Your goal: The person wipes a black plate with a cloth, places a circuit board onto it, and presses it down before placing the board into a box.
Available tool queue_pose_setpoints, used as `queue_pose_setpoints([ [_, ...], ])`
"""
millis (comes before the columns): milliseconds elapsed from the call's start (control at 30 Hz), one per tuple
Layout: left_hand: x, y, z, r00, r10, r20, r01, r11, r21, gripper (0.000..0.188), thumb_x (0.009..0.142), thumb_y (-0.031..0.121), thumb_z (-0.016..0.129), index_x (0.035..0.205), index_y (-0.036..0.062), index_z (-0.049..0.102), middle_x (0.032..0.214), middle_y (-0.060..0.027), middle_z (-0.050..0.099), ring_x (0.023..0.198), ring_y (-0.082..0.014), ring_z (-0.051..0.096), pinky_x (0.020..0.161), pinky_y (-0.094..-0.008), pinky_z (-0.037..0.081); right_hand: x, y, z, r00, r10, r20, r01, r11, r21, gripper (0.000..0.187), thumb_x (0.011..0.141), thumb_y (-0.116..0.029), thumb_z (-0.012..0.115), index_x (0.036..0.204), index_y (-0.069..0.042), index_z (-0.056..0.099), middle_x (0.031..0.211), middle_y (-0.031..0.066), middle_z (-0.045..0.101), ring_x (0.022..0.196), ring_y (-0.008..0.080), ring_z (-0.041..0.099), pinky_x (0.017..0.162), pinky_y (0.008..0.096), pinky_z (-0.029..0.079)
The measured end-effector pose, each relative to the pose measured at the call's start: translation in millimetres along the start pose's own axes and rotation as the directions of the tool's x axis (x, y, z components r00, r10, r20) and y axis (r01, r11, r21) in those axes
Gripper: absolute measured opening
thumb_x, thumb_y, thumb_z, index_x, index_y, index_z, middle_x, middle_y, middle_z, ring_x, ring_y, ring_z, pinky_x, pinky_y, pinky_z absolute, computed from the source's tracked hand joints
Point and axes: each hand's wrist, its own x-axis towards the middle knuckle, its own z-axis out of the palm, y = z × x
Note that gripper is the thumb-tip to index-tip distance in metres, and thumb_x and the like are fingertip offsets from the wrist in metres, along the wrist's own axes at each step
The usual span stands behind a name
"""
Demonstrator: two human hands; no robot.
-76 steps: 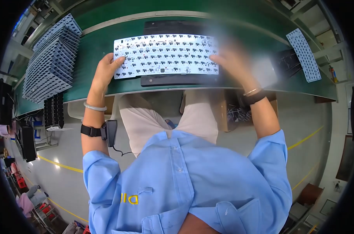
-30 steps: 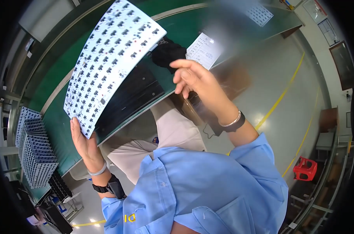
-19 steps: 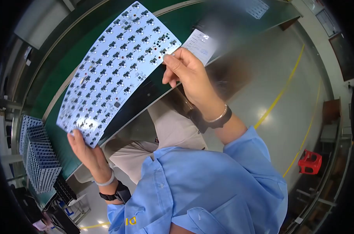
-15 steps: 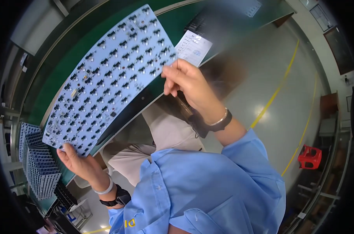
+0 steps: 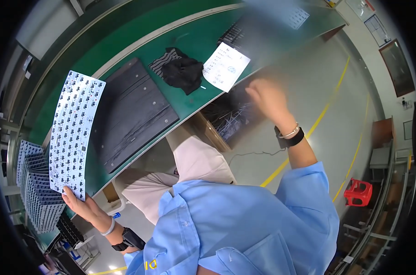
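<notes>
My left hand [image 5: 77, 204] pinches the lower end of a long white keyboard circuit board [image 5: 73, 130], dotted with rows of black switch parts. The board stands tilted over the left part of the green bench. My right hand [image 5: 270, 101] is apart from it, in the air beyond the bench edge, near a box of thin scrap strips [image 5: 228, 121]. Its fingers are curled together; blur hides anything inside them. A black fixture plate [image 5: 134, 114] lies flat on the bench, to the right of the board.
Several similar boards [image 5: 41, 192] stand in a row at the left. A black-and-grey cloth [image 5: 180, 71] and a printed sheet [image 5: 226, 68] lie on the green bench [image 5: 139, 50]. A red stool [image 5: 358, 192] stands on the floor at right. A blurred smear covers the upper right.
My right hand has left the board's far end and moved right, past the bench edge. My left hand still holds the board, now swung left and steeper, uncovering the black plate and cloth.
</notes>
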Motion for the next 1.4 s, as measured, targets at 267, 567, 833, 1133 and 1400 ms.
queue_pose_setpoints([
  [267,-1.0,-14.9,-8.2,1.0,0.013,-0.028,-0.014,1.0,-0.009,0.028,0.085,0.017,0.058,0.105,0.001,0.047,0.103,-0.012,0.056,0.092,-0.0183,0.056,0.079,-0.0303,0.047,93.8,-20.1,25.0,0.95,-0.263,-0.167,0.282,0.954,0.098,0.017,0.081,-0.018,0.054,0.09,-0.007,0.063,0.088,0.0092,0.056,0.081,0.0269,0.054,0.071,0.0362,0.045],
  [567,-3.5,-12.0,-4.2,0.998,0.007,-0.057,-0.006,1.0,0.004,0.025,0.086,0.016,0.057,0.104,0.0007,0.047,0.102,-0.0113,0.057,0.09,-0.0171,0.057,0.078,-0.0296,0.047,143.1,0.0,14.6,0.919,-0.381,-0.098,0.385,0.923,0.018,0.019,0.082,-0.018,0.051,0.092,-0.009,0.064,0.084,0.0095,0.055,0.08,0.0284,0.056,0.067,0.0392,0.047],
  [833,-3.0,-17.5,-5.9,0.999,0.019,-0.035,-0.02,0.999,-0.038,0.027,0.086,0.015,0.056,0.108,0.0002,0.048,0.103,-0.0101,0.058,0.089,-0.0172,0.058,0.077,-0.0284,0.047,174.1,-62.4,-11.4,0.922,-0.387,0.007,0.372,0.89,0.264,0.03,0.082,-0.027,0.053,0.106,-0.01,0.058,0.097,0.0118,0.055,0.091,0.0309,0.055,0.077,0.0373,0.046],
  [1133,-7.2,-16.5,8.1,0.999,0.038,-0.039,-0.043,0.986,-0.159,0.026,0.088,0.012,0.052,0.109,-0.0002,0.047,0.104,-0.0114,0.058,0.09,-0.0176,0.059,0.079,-0.0298,0.048,188.4,-65.7,44.1,0.827,-0.529,0.19,0.491,0.844,0.215,0.033,0.076,-0.014,0.059,0.109,-0.009,0.057,0.102,0.0128,0.055,0.096,0.0296,0.054,0.082,0.035,0.044],
  [1400,-16.8,-13.3,7.5,0.999,0.046,-0.023,-0.051,0.953,-0.299,0.026,0.088,0.012,0.052,0.11,0.0002,0.046,0.104,-0.0112,0.058,0.093,-0.0188,0.059,0.081,-0.0303,0.049,156.9,-216.5,-21.4,0.563,-0.813,-0.149,0.699,0.373,0.611,0.034,0.072,-0.003,0.056,0.105,-0.009,0.059,0.095,0.0116,0.054,0.092,0.0282,0.053,0.08,0.0344,0.044],
])
